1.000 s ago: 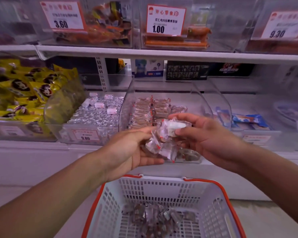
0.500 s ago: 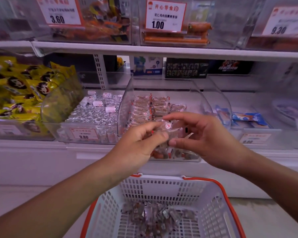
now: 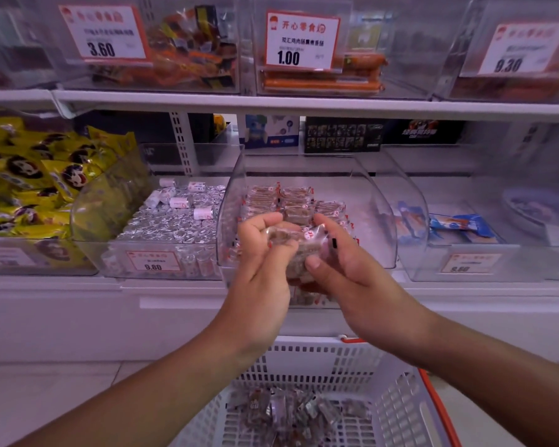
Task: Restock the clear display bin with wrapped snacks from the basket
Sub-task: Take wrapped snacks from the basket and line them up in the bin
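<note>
Raised from above the basket (image 3: 342,375) and carried forward, a handful of wrapped snacks (image 3: 299,250) had been brought to the open front of the clear display bin (image 3: 380,221), where a second earlier it had been held lower and nearer the body. Both hands were closed on the bundle: the left hand (image 3: 265,253) was curled round its left end, the right hand (image 3: 342,269) round its right end, with a thumb pressed against the lower wrappers. How many pieces were clamped between them could not be told (the wrappers were crumpled together and partly hidden by fingers).

Beyond the grip, rows of the same brown snacks (image 3: 291,201) were seen already laid in the bin, filling only its left rear part. Below the grip, a loose heap of further wrapped pieces (image 3: 291,411) was left on the basket floor. To the left of the grip a neighbouring bin of silver foil pieces (image 3: 175,224) was stocked nearly full; to the right, a bin holding blue packets (image 3: 462,224) was seen.

The delivery was judged to be at the point of release, with the handful not yet set down. With bare floor left in the bin and stock left in the basket, the restocking was judged to be well short of finished, and further trips were expected to be needed.
</note>
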Motion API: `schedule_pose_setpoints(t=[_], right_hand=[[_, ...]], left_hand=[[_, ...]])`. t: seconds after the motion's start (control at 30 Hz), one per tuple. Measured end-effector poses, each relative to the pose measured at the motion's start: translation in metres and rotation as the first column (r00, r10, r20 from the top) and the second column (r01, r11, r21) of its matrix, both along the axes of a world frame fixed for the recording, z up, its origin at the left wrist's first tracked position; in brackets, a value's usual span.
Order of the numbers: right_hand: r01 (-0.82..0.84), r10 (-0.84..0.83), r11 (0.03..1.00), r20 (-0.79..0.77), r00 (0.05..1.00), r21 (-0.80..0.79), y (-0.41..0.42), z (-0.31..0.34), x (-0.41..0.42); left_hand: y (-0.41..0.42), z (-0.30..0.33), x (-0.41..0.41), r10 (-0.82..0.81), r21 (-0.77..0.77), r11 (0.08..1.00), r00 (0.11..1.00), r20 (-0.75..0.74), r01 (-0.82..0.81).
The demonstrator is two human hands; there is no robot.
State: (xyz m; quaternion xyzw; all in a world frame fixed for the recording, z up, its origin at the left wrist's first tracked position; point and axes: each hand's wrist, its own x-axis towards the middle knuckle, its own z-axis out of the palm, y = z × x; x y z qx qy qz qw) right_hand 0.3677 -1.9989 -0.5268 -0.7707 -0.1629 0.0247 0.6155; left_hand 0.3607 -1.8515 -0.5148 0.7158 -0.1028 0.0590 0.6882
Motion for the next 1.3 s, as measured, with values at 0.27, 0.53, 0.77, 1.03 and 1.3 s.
schedule_pose_setpoints(t=[0.27,0.53,0.77,1.03,1.3], right_hand=[[-0.007,0.001,0.989,-0.039,0.999,-0.149,-0.021,0.042,0.036],[0.187,-0.143,0.715,0.121,0.982,-0.673,-0.009,0.021,0.149],[0.248,-0.115,0.566,0.223,0.968,-0.786,0.003,-0.012,0.167],[0.378,-0.281,0.519,0.265,0.922,-0.767,0.015,-0.014,0.162],[0.155,-0.181,0.421,0.085,0.980,-0.894,0.034,-0.024,0.164]], left_hand=[[0.021,0.019,0.038,-0.057,0.286,0.957,0.998,0.008,0.052],[0.076,0.007,0.068,-0.292,0.903,0.326,0.879,0.377,-0.279],[0.073,0.004,0.073,-0.350,0.916,0.269,0.856,0.380,-0.297],[0.071,0.001,0.072,-0.349,0.920,0.273,0.862,0.368,-0.282],[0.071,0.001,0.070,-0.350,0.915,0.282,0.857,0.378,-0.289]])
